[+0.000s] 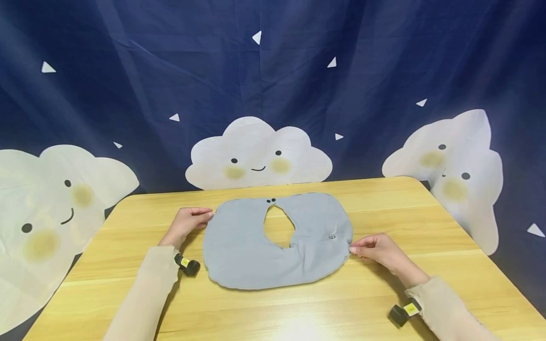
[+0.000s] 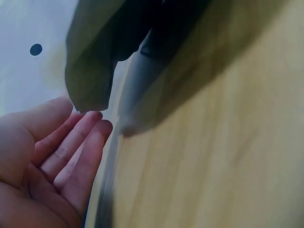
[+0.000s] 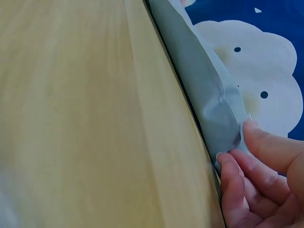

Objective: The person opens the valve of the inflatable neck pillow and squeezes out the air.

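Note:
A flat grey neck pillow (image 1: 251, 260) of soft fabric lies spread over the table, an opening at its middle. Two small dark dots sit at the top of that opening, and a small clear valve (image 1: 332, 234) shows on its right half. At the pillow's upper left edge, my left hand (image 1: 187, 224) pinches the rim between thumb and fingers. My right hand (image 1: 377, 251) pinches the lower right edge, where the fabric puckers. The left wrist view has the pillow's edge (image 2: 90, 88) dark and shadowed at the fingertips; in the right wrist view its side (image 3: 209, 95) appears slightly raised.
The pillow rests on a light wooden table (image 1: 273, 310) with rounded far corners. Behind it hangs a dark blue curtain (image 1: 213, 71) printed with white clouds and small triangles. Each wrist carries a small black camera, one at the left sleeve (image 1: 155, 279), one at the right sleeve (image 1: 443, 303).

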`<state>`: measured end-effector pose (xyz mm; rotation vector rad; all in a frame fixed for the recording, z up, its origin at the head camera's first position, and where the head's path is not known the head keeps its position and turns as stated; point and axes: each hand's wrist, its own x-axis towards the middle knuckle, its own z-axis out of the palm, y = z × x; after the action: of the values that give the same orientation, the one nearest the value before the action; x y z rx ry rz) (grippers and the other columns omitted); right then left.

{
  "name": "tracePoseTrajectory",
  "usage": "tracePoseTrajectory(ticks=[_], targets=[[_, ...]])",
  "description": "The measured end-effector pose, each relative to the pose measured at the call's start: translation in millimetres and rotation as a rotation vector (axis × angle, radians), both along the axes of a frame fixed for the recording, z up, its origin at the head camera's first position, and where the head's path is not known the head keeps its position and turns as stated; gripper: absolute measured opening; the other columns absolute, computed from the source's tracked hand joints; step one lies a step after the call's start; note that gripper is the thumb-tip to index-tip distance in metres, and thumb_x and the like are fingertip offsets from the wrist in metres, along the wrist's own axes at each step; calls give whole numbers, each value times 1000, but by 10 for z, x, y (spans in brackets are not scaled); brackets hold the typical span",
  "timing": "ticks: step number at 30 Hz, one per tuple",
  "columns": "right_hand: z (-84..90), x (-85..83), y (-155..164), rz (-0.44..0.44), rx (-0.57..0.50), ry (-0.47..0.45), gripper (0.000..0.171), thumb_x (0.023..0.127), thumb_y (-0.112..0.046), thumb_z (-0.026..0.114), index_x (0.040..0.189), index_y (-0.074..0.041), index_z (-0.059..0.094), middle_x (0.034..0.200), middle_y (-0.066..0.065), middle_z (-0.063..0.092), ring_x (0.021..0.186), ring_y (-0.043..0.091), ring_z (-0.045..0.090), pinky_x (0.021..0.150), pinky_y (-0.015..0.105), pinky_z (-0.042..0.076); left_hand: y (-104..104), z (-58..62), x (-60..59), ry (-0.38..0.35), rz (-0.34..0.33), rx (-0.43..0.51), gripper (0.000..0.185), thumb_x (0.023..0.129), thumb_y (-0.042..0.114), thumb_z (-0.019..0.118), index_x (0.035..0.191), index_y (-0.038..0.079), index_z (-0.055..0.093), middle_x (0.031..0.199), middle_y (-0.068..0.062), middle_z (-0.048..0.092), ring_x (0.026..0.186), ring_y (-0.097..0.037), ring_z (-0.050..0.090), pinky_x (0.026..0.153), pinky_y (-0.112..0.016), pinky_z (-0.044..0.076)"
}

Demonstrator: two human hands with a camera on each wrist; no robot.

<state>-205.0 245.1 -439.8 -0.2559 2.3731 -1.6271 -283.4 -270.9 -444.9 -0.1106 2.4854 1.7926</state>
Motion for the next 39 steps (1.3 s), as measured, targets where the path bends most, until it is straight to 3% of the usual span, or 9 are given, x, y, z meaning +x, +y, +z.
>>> tracePoseTrajectory(ticks=[8, 15, 21, 31, 39], targets=[[19, 12, -57, -16, -27, -48, 32, 83, -6, 71, 98, 20, 62, 80, 13, 70, 65, 11, 64, 62, 27, 56, 30, -60, -43, -3, 0, -6, 42, 86, 17, 70, 117, -10, 61, 98, -1, 72, 76, 1, 63, 67, -20, 54], [18, 20, -78, -31, -73, -125, 28, 84, 2, 64, 100, 24, 59, 83, 14, 70, 66, 10, 65, 63, 25, 56, 54, -61, -45, -43, 33, 0, 38, 85, 12, 70, 112, -14, 62, 77, 7, 70, 64, 0, 62, 59, -19, 53], [11, 40, -86, -47, -128, -148, 25, 84, 4, 63, 98, 25, 58, 79, 12, 70, 66, 10, 66, 63, 25, 56, 69, -39, -35, -86, 43, -15, 33, 85, 9, 69, 105, -17, 63, 65, 4, 67, 56, -4, 61, 54, -20, 53], [3, 83, -147, -140, -191, -132, 24, 84, 7, 60, 99, 25, 58, 77, 8, 70, 67, 11, 67, 65, 24, 56, 101, -54, 1, -36, 62, -71, 23, 87, 2, 63, 101, -16, 64, 79, -3, 69, 58, -4, 60, 55, -19, 52], [-27, 132, -55, -128, -330, -167, 16, 85, 10, 56, 97, 19, 61, 77, 4, 69, 70, 11, 68, 68, 21, 55, 116, -56, 17, -63, 118, -36, 19, 90, -1, 54, 101, -16, 60, 79, -1, 62, 60, -2, 56, 56, -17, 51]])
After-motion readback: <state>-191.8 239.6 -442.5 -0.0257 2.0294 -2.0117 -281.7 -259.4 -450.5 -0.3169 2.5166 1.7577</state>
